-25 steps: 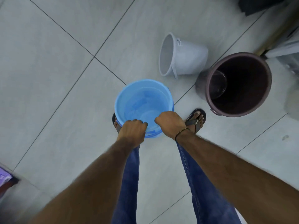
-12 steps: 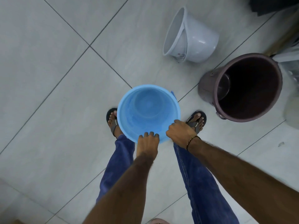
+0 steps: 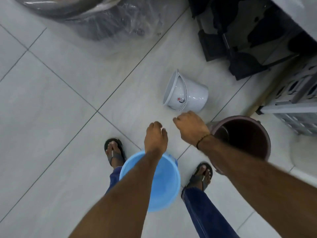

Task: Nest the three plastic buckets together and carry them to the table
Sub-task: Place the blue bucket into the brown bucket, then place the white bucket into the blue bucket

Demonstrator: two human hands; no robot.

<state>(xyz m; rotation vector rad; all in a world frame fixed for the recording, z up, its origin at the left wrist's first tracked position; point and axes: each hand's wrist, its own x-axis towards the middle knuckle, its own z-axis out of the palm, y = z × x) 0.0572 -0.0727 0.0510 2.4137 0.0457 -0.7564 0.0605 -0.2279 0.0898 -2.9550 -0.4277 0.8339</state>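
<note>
A blue bucket (image 3: 164, 182) stands upright on the tiled floor between my feet, partly hidden by my left forearm. A small white bucket (image 3: 190, 97) lies on its side further ahead, mouth facing left. A large brown bucket (image 3: 243, 134) stands upright to the right. My left hand (image 3: 156, 136) hovers above the floor ahead of the blue bucket, fingers loosely curled, holding nothing. My right hand (image 3: 190, 127) reaches toward the white bucket, just short of it, fingers apart and empty.
A plastic-wrapped round object (image 3: 96, 16) lies at the top left. Black moulded pieces (image 3: 240, 42) and a grey perforated crate (image 3: 295, 100) crowd the upper right. My sandalled feet (image 3: 115, 152) flank the blue bucket. Tiled floor (image 3: 51, 117) spreads to the left.
Both hands have let go of the blue bucket's rim and moved forward toward the white bucket. The view has tilted up, showing more of the floor ahead.
</note>
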